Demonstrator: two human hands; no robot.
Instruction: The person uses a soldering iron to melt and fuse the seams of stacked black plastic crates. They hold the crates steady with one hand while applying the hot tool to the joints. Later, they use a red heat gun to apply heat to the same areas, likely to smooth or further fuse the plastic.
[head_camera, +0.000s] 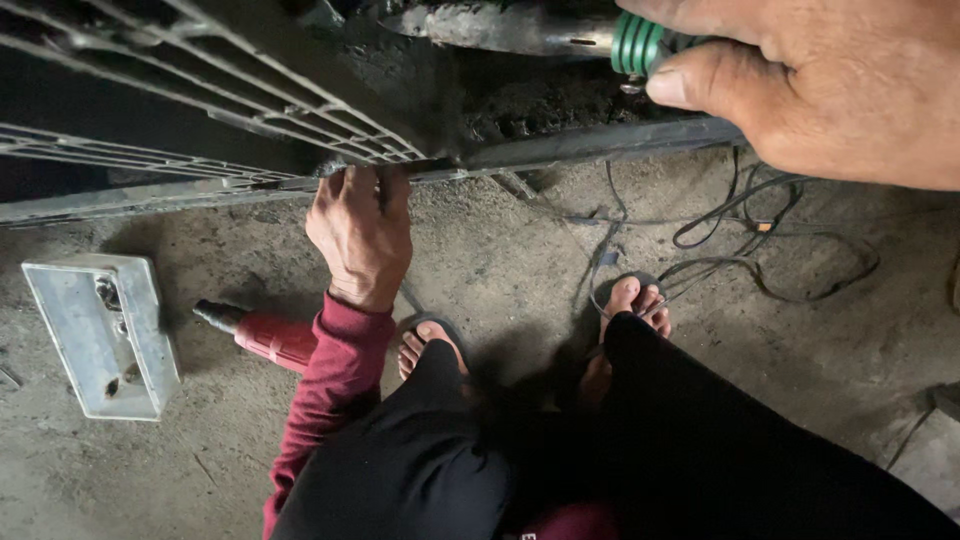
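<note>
At the upper right of the frame, the right hand (830, 85) is gripping a tool with a green ribbed collar (636, 43); thumb and fingers are closing around that collar, and a dull grey metal body is running out from it toward the left, so the long axis is lying nearly level along the top edge. Just left of centre, the left hand (362, 232) is curling its fingers over the lower edge of a dark metal grille (250, 110), holding it firmly. That grille is stretching from the upper left toward the centre, its thin parallel bars slanting down to the right. One red power drill (262, 335) is lying on the rough, dusty concrete floor (820, 350) at the lower left, its black nose pointing up and left. One pale rectangular tray-like box (100, 335) is sitting beside it. Thin dark cables (760, 240) are looping loosely at the right. Two sandalled feet are showing at centre.
</note>
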